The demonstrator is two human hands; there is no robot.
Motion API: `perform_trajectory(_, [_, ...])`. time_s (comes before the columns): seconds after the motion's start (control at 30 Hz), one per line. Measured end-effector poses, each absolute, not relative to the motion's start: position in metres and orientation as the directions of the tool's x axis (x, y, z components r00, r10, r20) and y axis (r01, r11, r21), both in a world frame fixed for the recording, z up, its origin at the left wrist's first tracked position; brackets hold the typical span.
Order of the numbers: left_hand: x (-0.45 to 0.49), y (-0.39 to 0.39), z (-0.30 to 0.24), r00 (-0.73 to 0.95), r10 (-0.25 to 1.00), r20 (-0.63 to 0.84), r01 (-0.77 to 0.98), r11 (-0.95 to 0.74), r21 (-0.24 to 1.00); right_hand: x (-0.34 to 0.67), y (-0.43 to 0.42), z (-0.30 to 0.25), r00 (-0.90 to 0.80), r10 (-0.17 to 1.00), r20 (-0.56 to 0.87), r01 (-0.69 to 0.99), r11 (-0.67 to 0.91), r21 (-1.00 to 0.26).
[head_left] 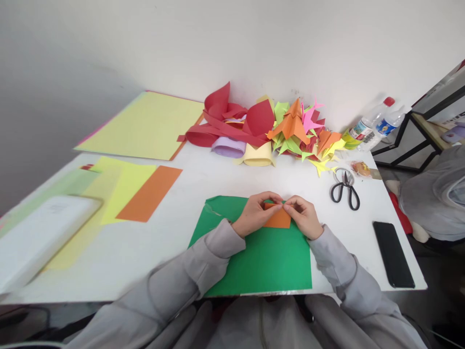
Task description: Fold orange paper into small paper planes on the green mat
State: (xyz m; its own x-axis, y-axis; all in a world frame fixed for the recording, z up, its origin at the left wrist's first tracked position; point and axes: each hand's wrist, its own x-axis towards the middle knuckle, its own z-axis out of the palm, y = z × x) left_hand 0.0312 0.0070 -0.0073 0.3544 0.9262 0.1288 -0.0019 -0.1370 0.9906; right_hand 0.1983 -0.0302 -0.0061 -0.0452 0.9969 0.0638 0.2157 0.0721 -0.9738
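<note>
A small folded orange paper (279, 219) lies on a green sheet (261, 257) near the table's front edge. My left hand (256, 213) pinches its upper left part with closed fingers. My right hand (304, 216) pinches its upper right corner, fingertips meeting the left hand's above the paper. Both forearms in grey sleeves rest on the green sheet.
Black scissors (345, 190) and a black phone (393, 253) lie to the right. A heap of folded coloured paper shapes (276, 128) sits at the back by the wall, with plastic bottles (374, 121) beside it. Yellow sheets (145, 126) and an orange sheet (149, 193) lie left.
</note>
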Motion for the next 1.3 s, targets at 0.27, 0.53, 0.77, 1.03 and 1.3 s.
perform_trajectory(0.27, [0.0309,0.0076,-0.0080,0.346,0.933,0.101,-0.030,-0.097,0.995,0.1954,-0.0312,-0.0037,-0.049,0.995,0.081,0.233,0.090,-0.968])
perform_trajectory(0.53, [0.0304,0.0072,-0.0066,0.337,0.939,0.073,-0.160,-0.020,0.987,0.1964,-0.0313,-0.0030,-0.030,0.997,0.070,0.222,0.075,-0.972])
perform_trajectory(0.77, [0.0314,0.0068,-0.0045,0.357,0.932,0.060,-0.132,-0.013,0.991,0.1958,-0.0314,-0.0027,-0.048,0.991,0.124,0.252,0.132,-0.959])
perform_trajectory(1.03, [0.0292,0.0089,-0.0070,0.355,0.934,0.052,-0.125,-0.008,0.992,0.1965,-0.0314,-0.0018,-0.056,0.989,0.140,0.260,0.150,-0.954])
perform_trajectory(1.3, [0.0284,0.0080,-0.0040,0.333,0.942,0.033,-0.162,0.023,0.986,0.1987,-0.0323,-0.0036,-0.050,0.989,0.137,0.237,0.145,-0.961])
